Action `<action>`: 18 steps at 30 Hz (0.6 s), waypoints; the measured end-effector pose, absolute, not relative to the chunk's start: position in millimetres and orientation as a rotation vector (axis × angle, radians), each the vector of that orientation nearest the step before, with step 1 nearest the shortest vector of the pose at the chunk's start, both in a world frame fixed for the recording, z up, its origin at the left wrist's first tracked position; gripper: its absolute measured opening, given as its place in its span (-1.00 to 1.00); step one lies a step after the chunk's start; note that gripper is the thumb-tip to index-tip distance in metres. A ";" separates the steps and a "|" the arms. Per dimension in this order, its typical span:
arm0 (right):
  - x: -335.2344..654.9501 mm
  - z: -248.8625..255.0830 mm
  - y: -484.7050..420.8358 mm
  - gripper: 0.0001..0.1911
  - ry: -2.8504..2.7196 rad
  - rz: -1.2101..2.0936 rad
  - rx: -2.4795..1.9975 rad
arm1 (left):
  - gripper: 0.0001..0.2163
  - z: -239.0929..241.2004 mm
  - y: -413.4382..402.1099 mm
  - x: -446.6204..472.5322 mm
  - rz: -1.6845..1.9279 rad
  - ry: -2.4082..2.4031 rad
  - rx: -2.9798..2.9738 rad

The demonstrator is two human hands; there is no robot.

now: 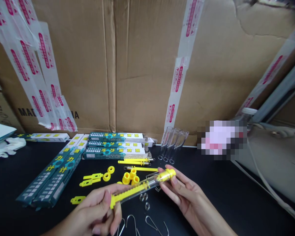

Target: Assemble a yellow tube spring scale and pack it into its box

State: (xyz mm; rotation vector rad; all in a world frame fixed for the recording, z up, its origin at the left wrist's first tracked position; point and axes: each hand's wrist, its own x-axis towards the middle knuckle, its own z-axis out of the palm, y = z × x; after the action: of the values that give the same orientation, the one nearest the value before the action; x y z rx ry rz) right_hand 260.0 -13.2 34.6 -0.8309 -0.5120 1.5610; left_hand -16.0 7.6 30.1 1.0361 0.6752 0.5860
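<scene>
Both hands hold one spring scale [140,188], a clear tube with a yellow inner strip and a yellow cap, tilted up to the right above the black table. My left hand [98,209] pinches its yellow lower end between thumb and fingers. My right hand [182,193] grips the capped upper end with its fingertips. Under the scale lie loose yellow caps [130,177], yellow flat strips [90,179], two yellow rods with springs [135,162], small clear rings [145,200] and several wire hooks [140,224].
Teal and white boxes [115,144] lie stacked at the back, more [51,177] at the left. Empty clear tubes [173,144] lean on a taped cardboard wall [142,65]. White cloth [7,147] lies far left. A white cable [265,186] runs at the right.
</scene>
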 end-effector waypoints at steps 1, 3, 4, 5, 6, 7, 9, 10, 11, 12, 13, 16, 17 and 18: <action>259.2 35.9 -13.7 -0.63 -0.513 1.564 -0.827 | -0.42 29.8 8.9 -16.3 0.593 0.672 1.018; 258.2 37.7 -14.5 -0.63 -0.517 1.565 -0.822 | -0.47 28.1 10.7 -16.7 0.601 0.667 0.964; 258.0 38.0 -14.8 -0.64 -0.520 1.561 -0.823 | -0.49 26.5 11.5 -16.6 0.606 0.666 0.931; 258.0 37.9 -15.0 -0.64 -0.523 1.555 -0.826 | -0.50 24.4 12.2 -16.1 0.615 0.663 0.898; 258.1 37.5 -15.0 -0.64 -0.527 1.549 -0.831 | -0.51 21.9 12.7 -15.3 0.629 0.656 0.862; 258.3 36.9 -15.0 -0.63 -0.530 1.543 -0.837 | -0.52 19.4 13.2 -14.2 0.643 0.644 0.825; 258.8 35.4 -14.6 -0.61 -0.534 1.531 -0.854 | -0.52 15.9 13.7 -11.6 0.655 0.601 0.757; 259.1 34.7 -14.4 -0.61 -0.536 1.525 -0.863 | -0.53 15.5 13.6 -10.2 0.656 0.577 0.735; 259.4 34.1 -14.2 -0.60 -0.542 1.519 -0.873 | -0.54 16.5 13.3 -9.0 0.657 0.556 0.727; 259.7 33.5 -14.0 -0.58 -0.551 1.512 -0.881 | -0.56 18.6 12.8 -8.0 0.658 0.536 0.735; 259.9 33.1 -14.1 -0.57 -0.560 1.505 -0.887 | -0.58 21.9 12.2 -7.2 0.660 0.525 0.760; 260.4 31.9 -15.2 -0.55 -0.573 1.500 -0.887 | -0.56 33.1 10.0 -6.4 0.642 0.518 0.875; 260.6 31.5 -15.8 -0.54 -0.572 1.501 -0.882 | -0.53 35.6 9.5 -6.3 0.627 0.516 0.903; 260.7 31.0 -16.4 -0.52 -0.570 1.500 -0.879 | -0.51 36.9 9.1 -6.3 0.616 0.511 0.919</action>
State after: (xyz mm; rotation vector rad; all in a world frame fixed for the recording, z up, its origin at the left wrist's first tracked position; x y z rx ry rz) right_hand 260.7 -16.4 31.0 -0.8787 -0.5704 1.5004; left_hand -6.3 9.1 36.9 0.9194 0.5111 0.6160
